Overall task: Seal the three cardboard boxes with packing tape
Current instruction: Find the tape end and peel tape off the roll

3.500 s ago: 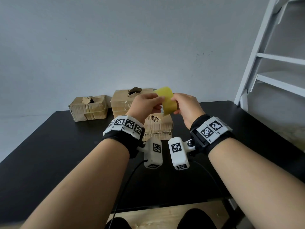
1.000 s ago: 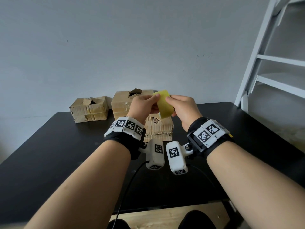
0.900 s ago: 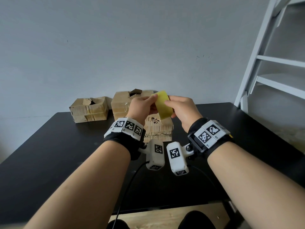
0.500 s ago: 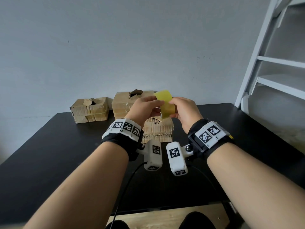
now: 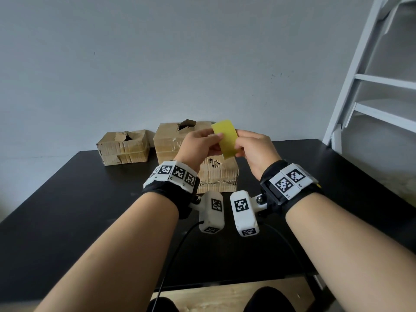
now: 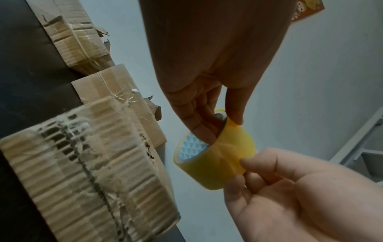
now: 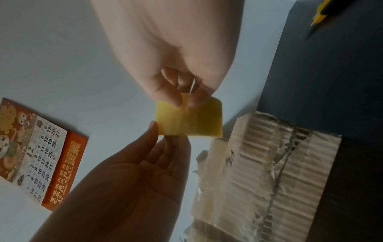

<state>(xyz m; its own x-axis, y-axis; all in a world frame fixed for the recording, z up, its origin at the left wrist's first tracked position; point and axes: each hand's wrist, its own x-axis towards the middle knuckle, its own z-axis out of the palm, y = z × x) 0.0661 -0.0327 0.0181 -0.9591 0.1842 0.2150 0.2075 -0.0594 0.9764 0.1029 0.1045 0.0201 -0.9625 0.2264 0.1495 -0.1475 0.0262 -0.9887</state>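
Observation:
A yellow packing tape roll [image 5: 225,138] is held up in the air between both hands, above the nearest cardboard box [image 5: 219,174]. My left hand [image 5: 208,143] holds it with fingers [image 6: 204,129] inside the core and the thumb on the outer face of the roll [image 6: 217,155]. My right hand [image 7: 184,101] pinches a small raised fold of tape on the outer face of the roll [image 7: 190,121]. Two more worn boxes sit behind: one at the back centre [image 5: 171,140], one to the left [image 5: 123,147]. All have torn tops.
The boxes stand on a black table [image 5: 67,199] against a grey wall. A yellow and black utility knife [image 7: 319,16] lies on the table to the right. A calendar [image 7: 31,152] hangs on the wall. A white ladder frame [image 5: 360,86] stands at the right.
Both hands stay raised on the roll. The roll has tilted and turned a little between the fingers, and the right thumb and finger have shifted on its outer face.

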